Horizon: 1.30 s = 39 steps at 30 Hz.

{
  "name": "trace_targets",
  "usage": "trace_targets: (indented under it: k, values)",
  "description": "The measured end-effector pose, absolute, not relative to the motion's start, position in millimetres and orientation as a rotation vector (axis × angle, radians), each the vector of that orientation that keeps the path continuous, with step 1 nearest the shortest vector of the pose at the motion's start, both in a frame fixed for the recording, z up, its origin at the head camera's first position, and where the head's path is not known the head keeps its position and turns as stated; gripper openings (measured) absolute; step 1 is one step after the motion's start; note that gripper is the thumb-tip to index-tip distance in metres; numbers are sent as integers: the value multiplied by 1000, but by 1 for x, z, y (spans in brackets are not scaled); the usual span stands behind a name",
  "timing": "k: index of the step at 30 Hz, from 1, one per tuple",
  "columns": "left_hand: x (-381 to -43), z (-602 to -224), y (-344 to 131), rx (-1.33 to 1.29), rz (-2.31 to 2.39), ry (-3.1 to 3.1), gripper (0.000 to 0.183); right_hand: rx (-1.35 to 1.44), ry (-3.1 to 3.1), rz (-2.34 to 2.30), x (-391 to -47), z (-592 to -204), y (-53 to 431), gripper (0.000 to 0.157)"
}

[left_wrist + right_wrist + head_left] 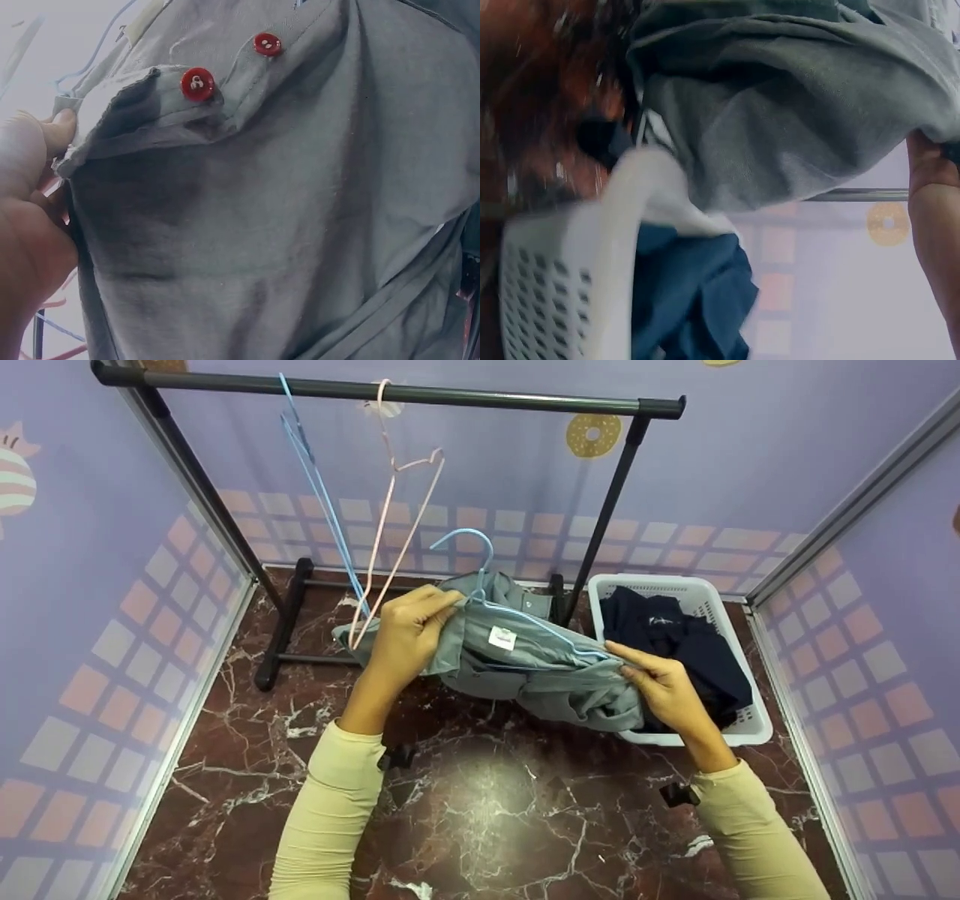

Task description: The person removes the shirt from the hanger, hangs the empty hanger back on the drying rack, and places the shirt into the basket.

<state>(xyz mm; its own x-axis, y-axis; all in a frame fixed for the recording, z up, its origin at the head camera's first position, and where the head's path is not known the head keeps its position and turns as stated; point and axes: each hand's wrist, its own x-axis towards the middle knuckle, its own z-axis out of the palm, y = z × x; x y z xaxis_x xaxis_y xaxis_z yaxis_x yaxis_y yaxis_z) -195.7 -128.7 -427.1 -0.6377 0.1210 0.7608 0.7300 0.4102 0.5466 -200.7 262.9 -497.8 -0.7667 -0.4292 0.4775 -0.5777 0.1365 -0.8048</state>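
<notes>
We see a gray shirt (484, 682) held up in the air between two hands, above the floor (487, 810). A blue hanger (531, 621) is partly inside it, with its hook poking up by the collar. A white tag (502, 638) shows inside the neck, and we see red buttons (197, 84) in the left wrist view. The left hand (411, 631) pinches the collar, thumb against fingers. The right hand (664, 682) seems to pinch the shoulder cloth near the hanger's end, but its fingertips are partly hidden from us. Near that hand, dark clothes (679, 641) lie in a white basket (742, 660). Behind, a pink hanger (381, 529) and another blue hanger (330, 514) hang on a black rack (420, 393).
</notes>
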Motion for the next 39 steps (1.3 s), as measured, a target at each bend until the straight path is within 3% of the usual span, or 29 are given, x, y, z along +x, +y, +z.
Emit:
trace_targets:
  k: [8, 16, 21, 29, 39]
  values:
    - [-196, -423, -128, -642, -1228, -2005, 13, 940, -1794, 2484, -193, -508, 251, 45]
    - [-193, -417, -128, -613, -1148, -2043, 15, 795, -2124, 1950, -187, -511, 243, 45]
    - [-193, -416, -128, -644, -1082, -2072, 16, 891, -2071, 1987, -185, -504, 243, 47]
    - [-193, -419, -126, -630, -1128, -2012, 15, 850, -2166, 1496, -197, -497, 239, 37]
    - [-196, -427, -128, -532, -1205, -1914, 13, 704, -2080, 1756, -186, -504, 234, 33]
